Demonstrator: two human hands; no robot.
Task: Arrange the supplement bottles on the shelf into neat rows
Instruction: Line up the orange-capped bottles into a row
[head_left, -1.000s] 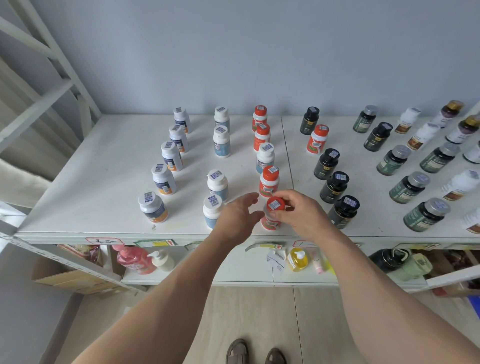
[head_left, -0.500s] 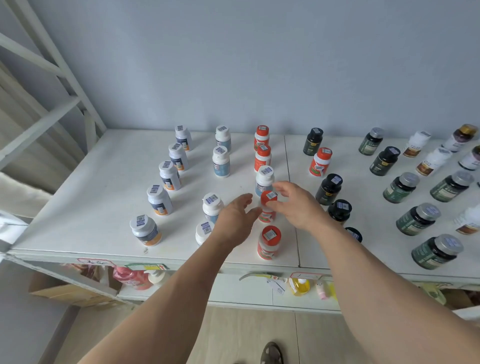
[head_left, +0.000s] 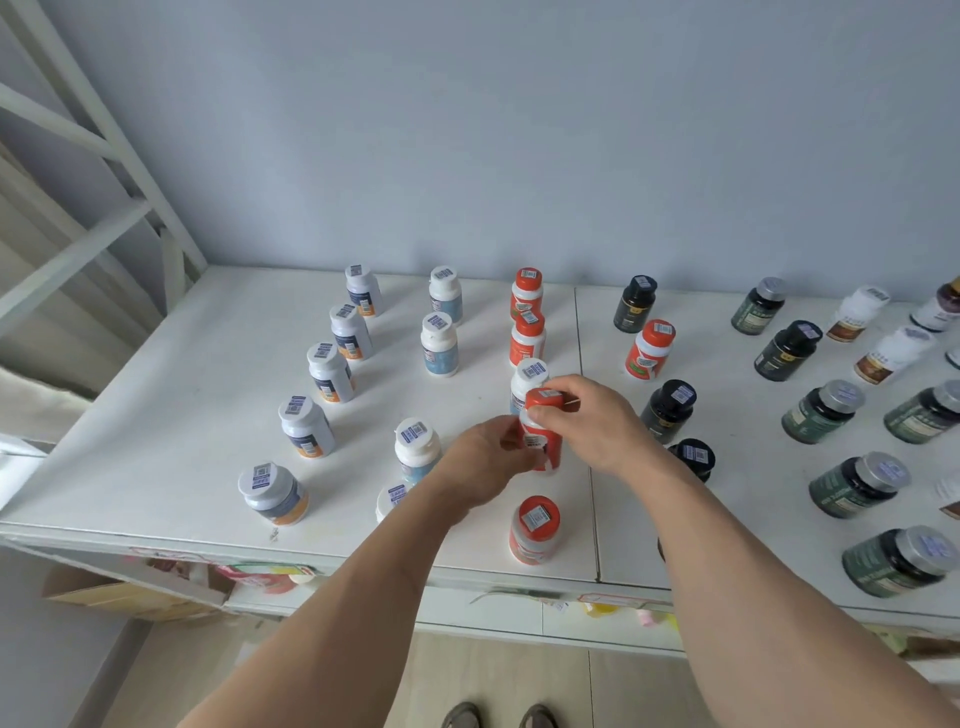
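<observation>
While both hands meet over the middle of the white shelf board (head_left: 156, 415), they share one red-capped bottle with a red and white label (head_left: 543, 439): the right hand (head_left: 597, 426) curls its fingers and thumb round the cap and shoulder, and the left hand (head_left: 485, 462) pinches the lower body from the left side. Whether the bottle's base touches the board cannot be told. Just behind it stands a white-capped bottle (head_left: 527, 379) of the same column, nearly touching, and farther back two red-capped bottles (head_left: 527, 322) stand one behind the other toward the grey-blue wall (head_left: 519, 130). Another red-capped bottle (head_left: 535, 530) stands near the front edge of the board, apart from the held one, with bare board between them. To the left a short column of white bottles with blue labels (head_left: 441, 340) runs front to back, and farther left a slanting row of white bottles with orange and dark labels (head_left: 330, 371) reaches almost to the front edge. Wide bare board lies beyond that row up to the white slanted frame bars (head_left: 78, 249). A seam (head_left: 584, 389) between two boards runs just right of the held bottle; past it stand black bottles (head_left: 670, 410) close to the right wrist, then dark green bottles with silver caps (head_left: 823, 413) well apart.
</observation>
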